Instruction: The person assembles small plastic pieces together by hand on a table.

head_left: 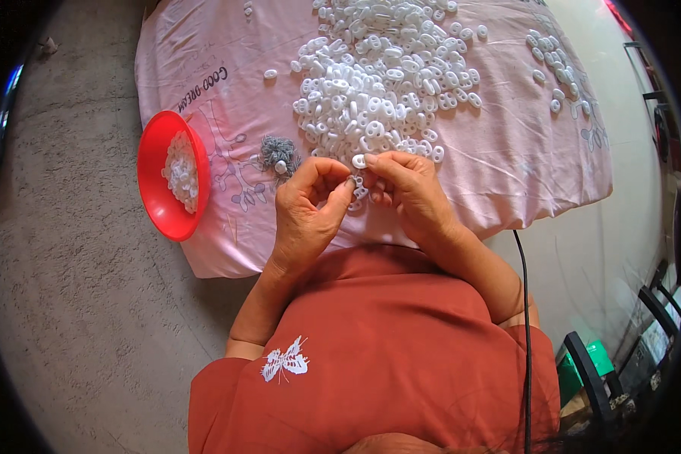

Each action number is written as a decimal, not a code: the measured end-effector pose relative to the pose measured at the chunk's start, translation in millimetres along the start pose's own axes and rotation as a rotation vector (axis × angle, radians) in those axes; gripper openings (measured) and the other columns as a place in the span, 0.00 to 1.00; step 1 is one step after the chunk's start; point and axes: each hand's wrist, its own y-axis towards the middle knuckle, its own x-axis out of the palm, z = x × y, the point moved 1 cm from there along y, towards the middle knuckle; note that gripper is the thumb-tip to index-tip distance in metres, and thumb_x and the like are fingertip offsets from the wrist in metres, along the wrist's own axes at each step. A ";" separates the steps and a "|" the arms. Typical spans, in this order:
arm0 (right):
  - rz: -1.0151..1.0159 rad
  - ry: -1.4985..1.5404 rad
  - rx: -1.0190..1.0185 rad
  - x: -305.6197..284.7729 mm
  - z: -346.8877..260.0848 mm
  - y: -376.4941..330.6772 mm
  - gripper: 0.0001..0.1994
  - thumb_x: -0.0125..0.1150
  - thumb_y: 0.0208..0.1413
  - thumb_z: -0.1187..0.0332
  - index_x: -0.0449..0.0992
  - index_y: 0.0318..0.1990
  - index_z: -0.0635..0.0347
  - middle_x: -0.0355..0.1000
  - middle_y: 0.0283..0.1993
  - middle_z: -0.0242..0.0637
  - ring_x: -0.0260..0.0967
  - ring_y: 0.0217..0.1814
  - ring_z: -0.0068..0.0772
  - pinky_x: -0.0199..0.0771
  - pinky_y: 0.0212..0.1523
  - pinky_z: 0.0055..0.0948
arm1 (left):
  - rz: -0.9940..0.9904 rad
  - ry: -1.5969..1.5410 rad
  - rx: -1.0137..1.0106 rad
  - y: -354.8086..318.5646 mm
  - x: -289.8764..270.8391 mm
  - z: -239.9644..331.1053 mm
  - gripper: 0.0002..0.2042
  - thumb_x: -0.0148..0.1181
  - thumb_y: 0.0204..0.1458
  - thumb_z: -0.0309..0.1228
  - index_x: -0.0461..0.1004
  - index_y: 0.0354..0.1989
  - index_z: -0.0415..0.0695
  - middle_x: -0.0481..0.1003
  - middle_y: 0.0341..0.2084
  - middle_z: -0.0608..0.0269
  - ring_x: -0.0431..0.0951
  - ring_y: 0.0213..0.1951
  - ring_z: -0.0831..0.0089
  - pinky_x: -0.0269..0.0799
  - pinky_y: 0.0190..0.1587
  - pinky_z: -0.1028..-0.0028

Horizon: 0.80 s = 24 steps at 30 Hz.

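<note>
Both hands pinch small white plastic rings (359, 178) at the near edge of the big white pile (382, 76). The left hand (306, 216) and right hand (408, 193) each grip them with bent fingers. The pink cloth (507, 151) has bare room on both sides. A red bowl (159, 189) and grey thread clump (278, 151) lie left.

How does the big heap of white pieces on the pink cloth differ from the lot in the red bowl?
The heap on the cloth is far larger and spreads loose; the lot in the red bowl is small and contained. The heap lies just beyond both hands; the bowl sits off to the left. Both look like the same white plastic pieces.
</note>
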 end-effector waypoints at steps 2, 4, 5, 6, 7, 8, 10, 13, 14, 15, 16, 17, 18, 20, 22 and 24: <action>-0.007 0.006 0.003 -0.4 -0.3 0.5 0.07 0.61 0.56 0.67 0.78 0.32 0.62 0.72 0.26 0.29 0.64 0.25 0.15 0.64 0.26 0.16 | 0.004 0.016 -0.002 -0.1 -0.2 1.0 0.04 0.57 0.53 0.18 0.71 0.36 0.37 0.75 0.27 0.69 0.74 0.30 0.85 0.71 0.34 0.84; -0.016 0.011 0.007 -0.4 -0.6 0.6 0.08 0.61 0.56 0.66 0.78 0.32 0.61 0.72 0.26 0.29 0.64 0.25 0.15 0.64 0.26 0.16 | -0.006 0.028 -0.005 -0.1 -2.6 0.0 0.04 0.56 0.54 0.18 0.71 0.37 0.37 0.75 0.28 0.67 0.75 0.31 0.84 0.72 0.35 0.83; -0.020 0.008 0.017 -0.2 -0.7 0.4 0.08 0.61 0.56 0.66 0.78 0.32 0.61 0.72 0.26 0.29 0.64 0.25 0.15 0.64 0.26 0.16 | -0.014 0.039 -0.009 -0.1 -3.2 -0.4 0.05 0.56 0.54 0.18 0.70 0.38 0.37 0.75 0.29 0.66 0.76 0.31 0.82 0.73 0.36 0.82; -0.025 0.004 0.028 -0.1 -0.9 0.4 0.08 0.60 0.56 0.66 0.78 0.32 0.61 0.73 0.27 0.29 0.64 0.25 0.15 0.63 0.26 0.16 | -0.014 0.039 -0.009 -0.1 -3.0 -0.2 0.05 0.56 0.54 0.18 0.70 0.38 0.37 0.75 0.29 0.66 0.76 0.31 0.82 0.73 0.36 0.82; -0.025 0.004 0.027 -0.6 -0.6 0.4 0.08 0.60 0.56 0.66 0.78 0.32 0.61 0.73 0.27 0.29 0.64 0.25 0.15 0.63 0.26 0.16 | -0.016 0.041 -0.006 -0.1 -2.9 0.2 0.05 0.56 0.54 0.18 0.70 0.38 0.37 0.75 0.29 0.66 0.76 0.31 0.82 0.73 0.36 0.82; -0.021 0.028 0.037 -1.5 0.3 0.4 0.08 0.60 0.56 0.66 0.78 0.32 0.62 0.73 0.27 0.29 0.65 0.25 0.15 0.64 0.26 0.16 | -0.018 0.044 -0.002 -0.2 -2.8 0.5 0.05 0.56 0.54 0.18 0.70 0.38 0.37 0.75 0.29 0.66 0.76 0.31 0.82 0.73 0.36 0.82; -0.016 0.053 0.046 -2.2 0.9 0.6 0.07 0.60 0.56 0.67 0.77 0.32 0.62 0.73 0.27 0.30 0.65 0.25 0.16 0.64 0.26 0.16 | -0.022 0.055 -0.003 -0.5 -2.9 0.9 0.05 0.56 0.54 0.18 0.70 0.38 0.37 0.75 0.29 0.66 0.76 0.31 0.82 0.73 0.36 0.82; -0.004 0.089 0.058 -1.5 0.3 0.8 0.07 0.60 0.56 0.67 0.77 0.33 0.63 0.73 0.27 0.31 0.66 0.26 0.16 0.64 0.26 0.16 | -0.027 0.079 0.001 -1.2 -3.1 0.4 0.05 0.56 0.54 0.18 0.70 0.38 0.37 0.75 0.29 0.66 0.76 0.31 0.82 0.73 0.36 0.82; -0.013 0.117 0.057 -0.7 -0.6 0.4 0.07 0.60 0.56 0.68 0.77 0.33 0.63 0.73 0.28 0.31 0.66 0.26 0.16 0.64 0.27 0.17 | -0.028 0.091 0.006 -1.5 -3.1 0.2 0.05 0.56 0.54 0.18 0.70 0.38 0.37 0.75 0.29 0.66 0.76 0.31 0.82 0.73 0.36 0.82; -0.023 0.145 0.055 0.0 -1.4 0.1 0.07 0.60 0.56 0.68 0.77 0.32 0.63 0.73 0.28 0.31 0.66 0.27 0.16 0.64 0.27 0.17 | -0.029 0.091 0.006 -1.4 -2.5 0.5 0.05 0.56 0.54 0.18 0.70 0.38 0.37 0.75 0.29 0.66 0.76 0.31 0.82 0.73 0.36 0.82; -0.023 0.145 0.055 0.3 -1.4 0.0 0.07 0.60 0.56 0.68 0.77 0.32 0.63 0.73 0.28 0.31 0.66 0.27 0.16 0.64 0.27 0.17 | -0.026 0.072 0.007 -1.2 -1.6 1.0 0.05 0.56 0.54 0.18 0.70 0.38 0.37 0.75 0.29 0.66 0.76 0.31 0.82 0.73 0.35 0.82; -0.016 0.131 0.055 0.5 -1.4 -0.2 0.07 0.60 0.56 0.68 0.77 0.33 0.62 0.73 0.28 0.31 0.66 0.27 0.16 0.64 0.27 0.17 | -0.023 0.052 0.009 -0.9 -0.9 1.6 0.05 0.56 0.54 0.18 0.70 0.38 0.37 0.75 0.29 0.66 0.76 0.31 0.82 0.72 0.35 0.82; -0.009 0.117 0.055 0.5 -1.4 -0.2 0.07 0.60 0.56 0.68 0.77 0.33 0.62 0.73 0.28 0.31 0.66 0.27 0.16 0.64 0.27 0.17 | -0.024 0.053 0.009 -0.6 -0.3 2.6 0.05 0.56 0.54 0.18 0.70 0.38 0.37 0.75 0.29 0.66 0.76 0.31 0.82 0.72 0.35 0.82; -0.009 0.118 0.057 0.0 -1.0 -0.2 0.06 0.60 0.56 0.68 0.77 0.33 0.61 0.73 0.28 0.30 0.66 0.27 0.16 0.64 0.27 0.17 | -0.030 0.038 -0.006 0.2 0.7 4.3 0.04 0.56 0.55 0.18 0.71 0.38 0.37 0.75 0.29 0.66 0.76 0.31 0.83 0.72 0.35 0.82; -0.009 0.119 0.059 0.4 -0.7 -0.7 0.06 0.61 0.56 0.68 0.77 0.33 0.61 0.73 0.28 0.29 0.66 0.27 0.16 0.64 0.27 0.16 | -0.027 0.042 -0.009 0.4 0.4 3.6 0.04 0.56 0.55 0.19 0.71 0.38 0.37 0.75 0.29 0.66 0.76 0.31 0.83 0.72 0.35 0.82; -0.004 0.098 0.062 1.1 -0.6 -1.2 0.06 0.61 0.56 0.67 0.77 0.34 0.60 0.73 0.28 0.29 0.66 0.27 0.15 0.65 0.28 0.16 | -0.024 0.047 -0.011 0.6 0.4 2.3 0.04 0.56 0.55 0.19 0.71 0.38 0.37 0.75 0.29 0.66 0.76 0.31 0.83 0.72 0.35 0.83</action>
